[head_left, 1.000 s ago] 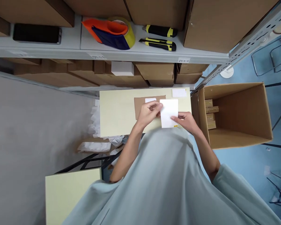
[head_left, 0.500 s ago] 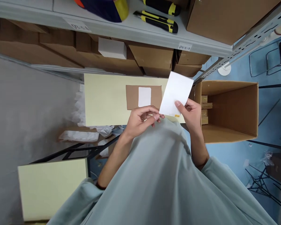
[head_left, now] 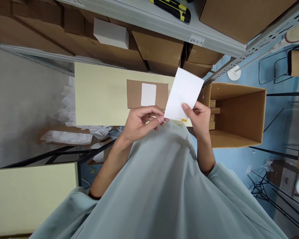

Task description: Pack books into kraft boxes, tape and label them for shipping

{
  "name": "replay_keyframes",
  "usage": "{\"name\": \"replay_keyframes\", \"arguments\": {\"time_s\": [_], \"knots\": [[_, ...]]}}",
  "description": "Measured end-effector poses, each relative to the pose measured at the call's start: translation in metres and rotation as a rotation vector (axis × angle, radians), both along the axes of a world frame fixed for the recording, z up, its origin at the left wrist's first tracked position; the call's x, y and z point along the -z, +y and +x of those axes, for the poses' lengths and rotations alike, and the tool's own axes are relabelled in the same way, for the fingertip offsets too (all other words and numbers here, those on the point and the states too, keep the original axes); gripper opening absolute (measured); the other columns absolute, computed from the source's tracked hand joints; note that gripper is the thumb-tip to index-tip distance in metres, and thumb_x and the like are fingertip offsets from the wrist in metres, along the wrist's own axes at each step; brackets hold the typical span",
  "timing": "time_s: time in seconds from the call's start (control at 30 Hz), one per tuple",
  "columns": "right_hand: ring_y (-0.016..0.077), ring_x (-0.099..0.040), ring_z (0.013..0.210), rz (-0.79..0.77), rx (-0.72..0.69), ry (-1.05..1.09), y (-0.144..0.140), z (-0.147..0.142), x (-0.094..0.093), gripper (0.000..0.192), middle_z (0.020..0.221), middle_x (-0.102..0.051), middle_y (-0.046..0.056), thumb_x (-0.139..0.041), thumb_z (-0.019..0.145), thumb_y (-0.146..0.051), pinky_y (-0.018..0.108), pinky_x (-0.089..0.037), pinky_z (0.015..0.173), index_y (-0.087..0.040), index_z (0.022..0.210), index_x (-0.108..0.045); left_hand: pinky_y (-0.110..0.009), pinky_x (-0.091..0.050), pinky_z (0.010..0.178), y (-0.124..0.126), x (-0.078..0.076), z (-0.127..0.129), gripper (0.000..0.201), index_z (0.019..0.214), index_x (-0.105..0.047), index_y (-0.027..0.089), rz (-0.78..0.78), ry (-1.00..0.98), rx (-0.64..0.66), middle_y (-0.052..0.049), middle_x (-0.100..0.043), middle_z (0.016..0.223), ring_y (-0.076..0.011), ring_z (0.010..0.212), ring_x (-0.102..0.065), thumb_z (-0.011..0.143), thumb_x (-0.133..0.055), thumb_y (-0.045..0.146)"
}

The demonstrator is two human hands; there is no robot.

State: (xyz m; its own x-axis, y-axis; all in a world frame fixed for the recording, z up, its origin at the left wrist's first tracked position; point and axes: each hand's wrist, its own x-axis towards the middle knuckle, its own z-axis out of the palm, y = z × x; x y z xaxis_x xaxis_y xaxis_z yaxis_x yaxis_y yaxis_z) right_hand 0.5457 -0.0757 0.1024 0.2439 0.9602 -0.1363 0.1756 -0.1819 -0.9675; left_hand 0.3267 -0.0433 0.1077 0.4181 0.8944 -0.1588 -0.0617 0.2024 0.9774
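A white sheet (head_left: 183, 89) with a small orange-yellow mark at its lower edge is held tilted above the front of the pale table (head_left: 99, 96). My right hand (head_left: 198, 118) grips it by the lower right side, thumb on top and fingers behind. At its lower left corner, the thumb and fingers of my left hand (head_left: 144, 122) are pinched together; the other fingers curl loosely. Just behind my left hand lies a flat brown cardboard box (head_left: 134, 94), with a blank-looking white label (head_left: 149, 94) on its top.
An open cardboard carton (head_left: 239, 113) with several small boxes inside stands right of the table. Above runs a metal shelf (head_left: 149, 23) with a yellow-black utility knife (head_left: 175, 10); brown boxes (head_left: 159, 43) sit below it. Another pale tabletop (head_left: 35, 196) is at lower left.
The view has shifted, so the table, shelf and carton appear moved. Both hands keep nearly the same hold on the white sheet.
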Motion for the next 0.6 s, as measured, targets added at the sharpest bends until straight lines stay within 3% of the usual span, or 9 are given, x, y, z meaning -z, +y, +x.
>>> {"name": "replay_keyframes", "arguments": {"time_s": [0.23, 0.43, 0.53, 0.6], "knots": [[0.0208, -0.074, 0.092, -0.023, -0.051, 0.013, -0.004, 0.000, -0.001, 0.049, 0.093, -0.076, 0.002, -0.073, 0.097, -0.072, 0.033, -0.063, 0.077, -0.024, 0.099, -0.083, -0.028, -0.057, 0.051, -0.006, -0.005, -0.001, 0.025, 0.080, -0.077, 0.021, 0.020, 0.017, -0.004, -0.006, -0.074, 0.077, -0.0190, 0.065, -0.071, 0.086, -0.090, 0.041], [0.0167, -0.072, 0.082, -0.145, -0.164, 0.014, 0.002, -0.011, 0.026, 0.054, 0.093, -0.076, 0.002, -0.077, 0.094, -0.073, 0.031, -0.062, 0.077, -0.024, 0.115, -0.080, -0.026, -0.055, 0.051, -0.007, 0.000, 0.002, 0.024, 0.079, -0.074, 0.021, 0.068, 0.031, -0.030, -0.004, -0.071, 0.078, -0.0174, 0.066, -0.072, 0.087, -0.086, 0.041], [0.0155, -0.070, 0.084, -0.085, -0.124, -0.085, 0.000, -0.017, 0.029, 0.046, 0.101, -0.076, 0.003, -0.079, 0.096, -0.066, 0.031, -0.061, 0.080, -0.026, 0.118, -0.079, -0.025, -0.055, 0.052, -0.007, 0.007, 0.001, 0.020, 0.082, -0.074, 0.021, 0.070, 0.091, -0.076, -0.004, -0.073, 0.082, -0.0168, 0.068, -0.073, 0.088, -0.083, 0.038], [0.0165, -0.070, 0.087, -0.016, -0.152, -0.085, -0.004, -0.021, 0.023, 0.037, 0.103, -0.076, 0.005, -0.075, 0.101, -0.062, 0.032, -0.061, 0.080, -0.026, 0.110, -0.081, -0.025, -0.055, 0.054, -0.006, 0.012, -0.002, 0.018, 0.082, -0.074, 0.021, 0.080, 0.134, -0.085, -0.004, -0.074, 0.083, -0.0163, 0.070, -0.073, 0.089, -0.081, 0.037]]}}
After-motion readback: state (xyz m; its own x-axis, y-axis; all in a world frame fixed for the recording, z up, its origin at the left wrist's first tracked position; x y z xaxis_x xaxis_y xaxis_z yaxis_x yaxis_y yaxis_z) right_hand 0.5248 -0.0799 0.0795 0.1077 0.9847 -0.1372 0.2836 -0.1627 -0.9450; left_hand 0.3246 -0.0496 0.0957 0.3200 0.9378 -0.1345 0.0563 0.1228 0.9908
